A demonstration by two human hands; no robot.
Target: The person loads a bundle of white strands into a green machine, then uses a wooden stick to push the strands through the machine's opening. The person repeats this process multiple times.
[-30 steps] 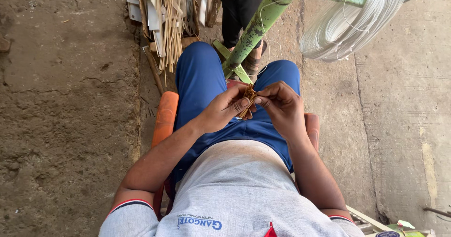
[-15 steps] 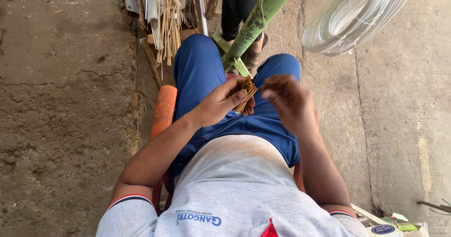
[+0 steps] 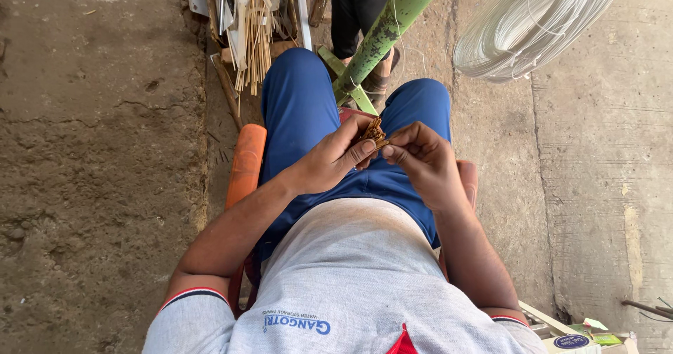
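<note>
Fig.: we see, from above, both hands meeting over the lap. Left hand (image 3: 328, 163): thumb and forefinger pinched on a small bundle of brown sticks (image 3: 373, 132), other fingers curled beneath it. Right hand (image 3: 420, 159): fingertips pressed together at the bundle's lower end, approx. touching the left thumb; whether they grip one stick or several we cannot tell. Bundle sits between the two hands, above the blue trousers (image 3: 301, 109), tilted up and away from the body. Person seated on an orange stool (image 3: 245, 161), in a grey shirt (image 3: 350, 284). Ahead: green metal frame (image 3: 382, 28), coil of pale wire (image 3: 536, 24) hung at upper right, pale cane strips (image 3: 256, 31) stacked at upper left. Concrete floor (image 3: 98, 151) w/ cracks.
</note>
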